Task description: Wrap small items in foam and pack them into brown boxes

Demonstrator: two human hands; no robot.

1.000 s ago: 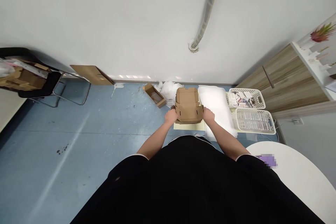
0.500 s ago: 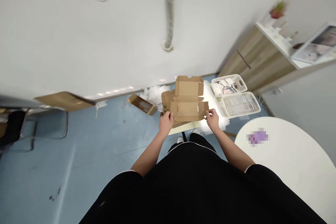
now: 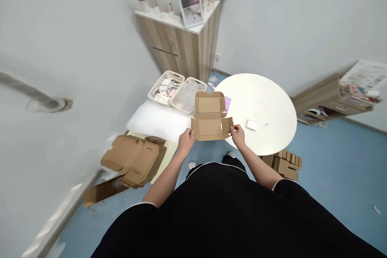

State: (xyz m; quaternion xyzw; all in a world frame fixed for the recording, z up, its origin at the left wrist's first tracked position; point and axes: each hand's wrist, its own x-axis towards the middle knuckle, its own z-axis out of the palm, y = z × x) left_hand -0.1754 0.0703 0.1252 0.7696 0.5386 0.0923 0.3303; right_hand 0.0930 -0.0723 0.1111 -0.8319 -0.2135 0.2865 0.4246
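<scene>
Holding flat cardboard box blank (image 3: 209, 117) up in both hands

Blank sits in front of the body, its far end overlapping the rim of the round white counter (image 3: 266, 109) in view; height above it can't be told. All panels and flaps lie open, with no walls folded up. Left hand (image 3: 186, 140) has the near left edge, right hand (image 3: 238, 136) the near right flap. Left fingers (image 3: 190, 132) and right fingers (image 3: 233, 129) pinch the cardboard against the thumbs, not spread. More cardboard blanks (image 3: 133, 159) remain in a loose pile on a pale yellow sheet (image 3: 169, 150), beside a white foam pad (image 3: 157, 120). Two white plastic baskets (image 3: 165, 87) (image 3: 188, 94) with small items stand beyond the pad. A small stack of cardboard pieces (image 3: 286, 165) sits on the floor by the counter. On the counter are a small white box (image 3: 251, 125) and a blurred purple patch (image 3: 227, 104), partly behind the blank. Nothing blocks the space around the blank; both hands are occupied.
</scene>
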